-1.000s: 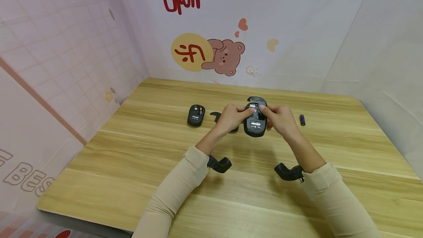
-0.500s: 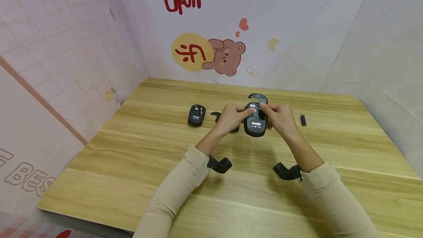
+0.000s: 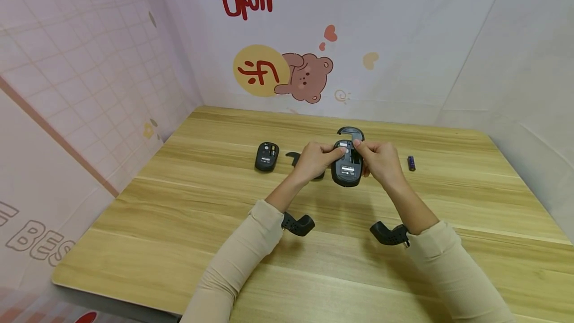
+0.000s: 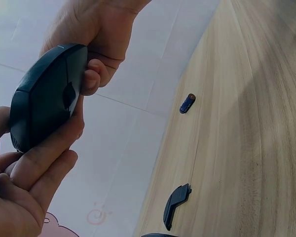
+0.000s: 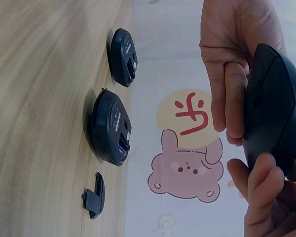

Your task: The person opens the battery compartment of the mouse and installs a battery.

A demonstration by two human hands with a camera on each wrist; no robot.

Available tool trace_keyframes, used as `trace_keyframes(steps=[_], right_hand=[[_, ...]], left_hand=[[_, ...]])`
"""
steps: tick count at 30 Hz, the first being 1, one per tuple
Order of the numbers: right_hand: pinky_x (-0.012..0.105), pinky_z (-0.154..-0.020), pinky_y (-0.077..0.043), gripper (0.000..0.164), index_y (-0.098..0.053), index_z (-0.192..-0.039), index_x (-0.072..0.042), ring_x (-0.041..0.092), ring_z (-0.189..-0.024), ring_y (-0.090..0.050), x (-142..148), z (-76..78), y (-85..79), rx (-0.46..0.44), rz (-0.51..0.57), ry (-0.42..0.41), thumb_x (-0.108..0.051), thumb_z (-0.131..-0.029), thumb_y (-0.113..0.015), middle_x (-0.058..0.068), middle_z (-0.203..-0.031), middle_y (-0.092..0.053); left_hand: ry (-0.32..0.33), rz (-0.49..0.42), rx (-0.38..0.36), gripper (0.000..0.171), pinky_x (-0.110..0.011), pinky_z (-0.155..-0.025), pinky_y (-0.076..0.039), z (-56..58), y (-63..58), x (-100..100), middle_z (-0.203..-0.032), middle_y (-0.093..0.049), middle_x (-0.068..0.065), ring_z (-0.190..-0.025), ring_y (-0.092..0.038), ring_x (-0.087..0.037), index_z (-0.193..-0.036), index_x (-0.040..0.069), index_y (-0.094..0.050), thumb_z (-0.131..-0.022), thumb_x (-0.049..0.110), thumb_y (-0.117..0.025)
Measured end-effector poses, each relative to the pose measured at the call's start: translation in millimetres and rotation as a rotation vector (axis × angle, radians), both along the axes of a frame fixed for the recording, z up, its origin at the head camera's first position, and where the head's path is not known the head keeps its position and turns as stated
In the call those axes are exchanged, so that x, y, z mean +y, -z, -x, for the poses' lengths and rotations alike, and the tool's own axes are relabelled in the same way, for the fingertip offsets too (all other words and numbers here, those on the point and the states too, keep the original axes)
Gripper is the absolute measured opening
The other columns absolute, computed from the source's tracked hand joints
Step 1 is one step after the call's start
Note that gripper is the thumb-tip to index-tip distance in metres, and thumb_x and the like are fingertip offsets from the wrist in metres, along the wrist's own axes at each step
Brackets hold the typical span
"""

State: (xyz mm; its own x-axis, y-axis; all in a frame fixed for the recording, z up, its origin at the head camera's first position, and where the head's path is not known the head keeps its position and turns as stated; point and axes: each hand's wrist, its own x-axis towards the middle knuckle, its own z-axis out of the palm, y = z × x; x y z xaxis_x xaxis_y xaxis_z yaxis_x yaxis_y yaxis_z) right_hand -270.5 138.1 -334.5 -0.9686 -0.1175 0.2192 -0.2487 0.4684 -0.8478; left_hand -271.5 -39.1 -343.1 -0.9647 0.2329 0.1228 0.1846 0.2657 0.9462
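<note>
Above the table a black computer mouse [image 3: 348, 171] is held underside up, its battery bay uncovered. My left hand [image 3: 317, 161] grips its left side, thumb on the underside and fingers behind, seen in the left wrist view. At the top end a curved black battery cover [image 3: 352, 131] juts past the mouse. My right hand [image 3: 381, 159] pinches this cover's tab under its thumb, other fingers curled behind the mouse. From the right wrist view only the mouse's smooth top shows, hiding the cover. A purple battery [image 3: 411, 163] lies to the right.
Two more mice lie bottom up on the wooden table [image 3: 188, 223]: one mouse [image 3: 266, 157] at left, another mouse [image 5: 111, 128] mostly behind my left hand. Near them are loose covers, one cover [image 3: 293, 157] at left and another cover [image 5: 93, 197]. A printed cloth [image 3: 394, 24] hangs behind.
Under my right thumb the battery cover has slid outward, past the mouse's top end, over the first half second. Since then it has stayed put; my left hand is nearly still.
</note>
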Motion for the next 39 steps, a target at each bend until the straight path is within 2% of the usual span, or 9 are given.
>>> trace_keyframes(steps=[7,11,14,16,23,27,31,34,39], right_hand=[[0.025,-0.039,-0.049,0.05,-0.07,-0.102,0.008,0.012,-0.04,-0.051,0.0,0.3,1.4,-0.008,0.007,0.018,-0.039,-0.096,-0.053,0.0,-0.048,-0.055],[0.024,-0.039,-0.048,0.05,-0.07,-0.099,0.01,0.012,-0.04,-0.051,0.5,0.5,2.9,0.003,0.01,0.024,-0.038,-0.096,-0.053,0.0,-0.047,-0.054],[0.023,-0.039,-0.047,0.05,-0.07,-0.097,0.011,0.012,-0.039,-0.052,1.3,0.6,3.5,0.012,0.008,0.032,-0.037,-0.096,-0.054,0.0,-0.046,-0.053],[0.024,-0.039,-0.047,0.049,-0.07,-0.097,0.01,0.012,-0.039,-0.052,1.7,0.6,3.7,0.017,0.007,0.039,-0.037,-0.096,-0.054,0.0,-0.045,-0.053],[0.023,-0.04,-0.048,0.044,-0.071,-0.098,0.007,0.011,-0.04,-0.051,-0.8,1.1,4.9,0.046,0.028,0.105,-0.035,-0.095,-0.058,0.0,-0.047,-0.053],[0.02,-0.042,-0.049,0.04,-0.072,-0.099,0.004,0.01,-0.043,-0.053,-3.9,0.9,6.3,0.085,0.092,0.178,-0.033,-0.09,-0.065,-0.001,-0.06,-0.06],[0.02,-0.044,-0.05,0.035,-0.072,-0.091,0.003,0.012,-0.045,-0.055,-5.3,1.6,6.9,0.111,0.146,0.23,-0.031,-0.085,-0.071,-0.005,-0.068,-0.061],[0.021,-0.044,-0.05,0.034,-0.07,-0.086,0.004,0.01,-0.044,-0.053,-4.3,2.5,6.1,0.104,0.163,0.23,-0.029,-0.084,-0.073,-0.007,-0.062,-0.059],[0.02,-0.046,-0.051,0.036,-0.067,-0.084,0.005,0.006,-0.045,-0.052,-0.6,2.7,1.0,0.03,0.24,0.181,-0.03,-0.084,-0.073,-0.008,-0.054,-0.056]], left_hand=[[0.004,-0.001,0.008,0.031,-0.041,-0.081,-0.056,0.8,1.4,0.8,-0.093,-0.071,-0.013,-0.079,-0.069,-0.016,-0.106,0.0,-0.072,-0.092,0.026,-0.064],[0.0,0.033,0.03,0.029,-0.03,-0.07,-0.056,1.3,2.4,0.5,-0.087,-0.071,-0.009,-0.073,-0.065,-0.01,-0.103,0.002,-0.073,-0.091,0.027,-0.064],[0.0,0.061,0.047,0.028,-0.019,-0.058,-0.048,1.3,2.8,-0.1,-0.08,-0.07,-0.004,-0.068,-0.057,-0.008,-0.101,0.005,-0.074,-0.091,0.029,-0.064],[0.004,0.068,0.052,0.028,-0.018,-0.054,-0.042,1.4,3.3,-0.5,-0.077,-0.068,-0.003,-0.066,-0.053,-0.009,-0.1,0.006,-0.075,-0.091,0.03,-0.064],[0.009,0.053,0.048,0.029,-0.018,-0.059,-0.049,1.2,3.2,0.5,-0.085,-0.071,-0.005,-0.072,-0.061,-0.009,-0.105,0.005,-0.073,-0.091,0.03,-0.064],[0.006,0.048,0.041,0.03,-0.019,-0.062,-0.051,1.6,2.9,1.0,-0.089,-0.071,-0.007,-0.076,-0.064,-0.011,-0.107,0.004,-0.073,-0.091,0.029,-0.064],[0.003,0.045,0.028,0.031,-0.018,-0.062,-0.051,1.8,3.2,1.7,-0.09,-0.071,-0.009,-0.076,-0.065,-0.011,-0.108,0.003,-0.072,-0.091,0.028,-0.064],[-0.005,0.055,0.017,0.031,-0.018,-0.062,-0.05,1.9,3.4,2.3,-0.09,-0.071,-0.009,-0.076,-0.065,-0.011,-0.108,0.003,-0.072,-0.091,0.028,-0.064],[-0.016,0.083,0.0,0.031,-0.017,-0.059,-0.046,2.1,3.4,2.4,-0.088,-0.071,-0.007,-0.075,-0.062,-0.01,-0.108,0.004,-0.072,-0.091,0.029,-0.064]])
